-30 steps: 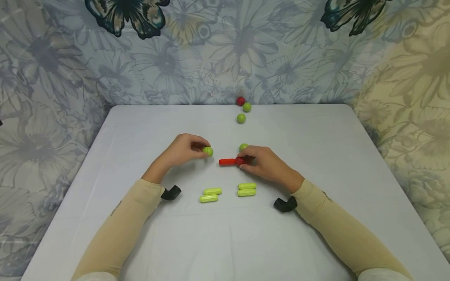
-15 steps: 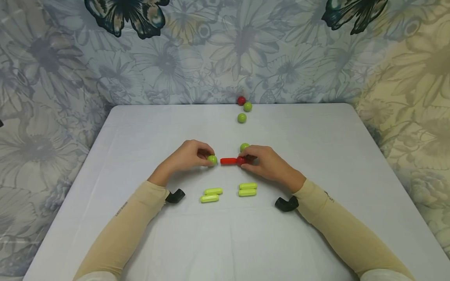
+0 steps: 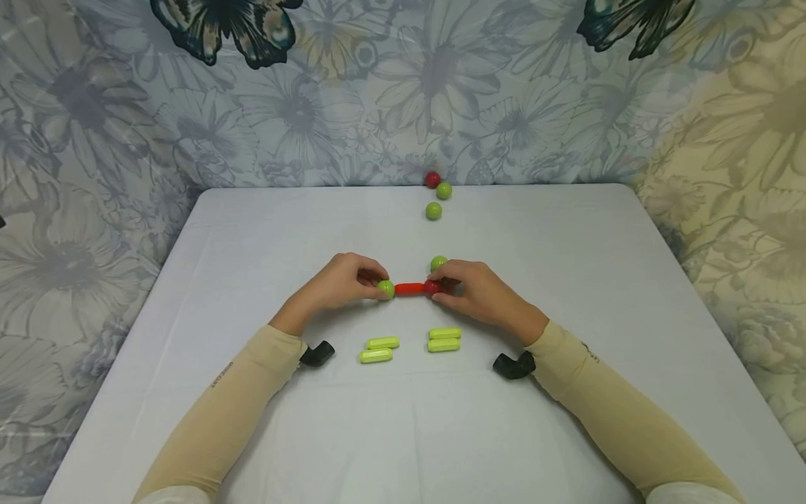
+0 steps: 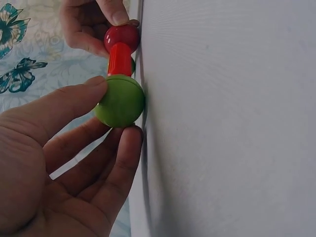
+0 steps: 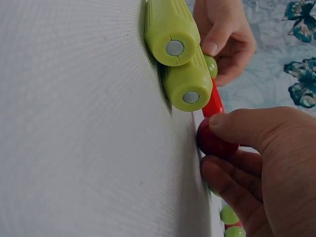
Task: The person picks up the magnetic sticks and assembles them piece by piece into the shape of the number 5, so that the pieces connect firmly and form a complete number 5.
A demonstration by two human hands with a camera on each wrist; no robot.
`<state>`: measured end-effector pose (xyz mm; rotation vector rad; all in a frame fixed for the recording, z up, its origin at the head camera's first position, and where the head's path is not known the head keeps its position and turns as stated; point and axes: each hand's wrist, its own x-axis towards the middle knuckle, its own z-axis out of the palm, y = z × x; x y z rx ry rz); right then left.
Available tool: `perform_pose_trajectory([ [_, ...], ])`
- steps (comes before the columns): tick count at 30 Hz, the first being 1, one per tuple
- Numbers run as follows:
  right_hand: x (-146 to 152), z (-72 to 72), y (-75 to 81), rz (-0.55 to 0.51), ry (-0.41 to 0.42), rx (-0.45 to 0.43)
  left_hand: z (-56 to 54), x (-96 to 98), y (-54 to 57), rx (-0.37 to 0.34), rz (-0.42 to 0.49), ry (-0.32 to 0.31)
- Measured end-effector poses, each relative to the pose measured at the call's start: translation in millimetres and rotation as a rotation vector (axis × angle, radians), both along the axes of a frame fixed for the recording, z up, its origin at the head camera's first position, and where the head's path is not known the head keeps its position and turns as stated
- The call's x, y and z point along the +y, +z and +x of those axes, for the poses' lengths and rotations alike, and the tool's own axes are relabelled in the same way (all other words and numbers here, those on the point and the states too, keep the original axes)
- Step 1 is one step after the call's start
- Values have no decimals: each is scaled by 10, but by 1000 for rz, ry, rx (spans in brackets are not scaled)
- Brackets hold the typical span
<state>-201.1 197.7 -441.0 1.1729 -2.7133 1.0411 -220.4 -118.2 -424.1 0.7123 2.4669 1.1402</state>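
My left hand (image 3: 349,281) pinches a green ball (image 4: 121,101) between thumb and fingers, right at the left end of a red rod (image 3: 409,289). At the rod's other end sits a dark red ball (image 5: 216,138), pinched by the thumb and fingers of my right hand (image 3: 474,290). Ball, rod and ball form one straight line low over the white table. Just behind the right fingertips is another green ball (image 3: 439,264), partly covered by them. Nearer the front lie two pairs of yellow-green rods, one pair on the left (image 3: 379,349) and one on the right (image 3: 443,339), with round metal ends in the right wrist view.
Toward the back edge of the white table (image 3: 283,217) are a red ball (image 3: 432,180) and two green balls, one farther back (image 3: 443,191) and one closer (image 3: 433,211). A flowered cloth with butterflies (image 3: 227,28) hangs behind the table.
My left hand has moved right and toward the front with its green ball, which now meets the red rod's left end. My right hand has stayed nearly still on the red ball.
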Motion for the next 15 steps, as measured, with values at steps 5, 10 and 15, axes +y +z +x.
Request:
perform_pose_trajectory([
  [5,-4,0,4,13,-5,16,-22,-28,-51,-9,58,-17],
  [10,-8,15,11,25,-6,21,-61,-91,-146,-57,145,-38],
  [15,-9,25,16,54,-27,36,-67,-116,-199,-93,195,-31],
])
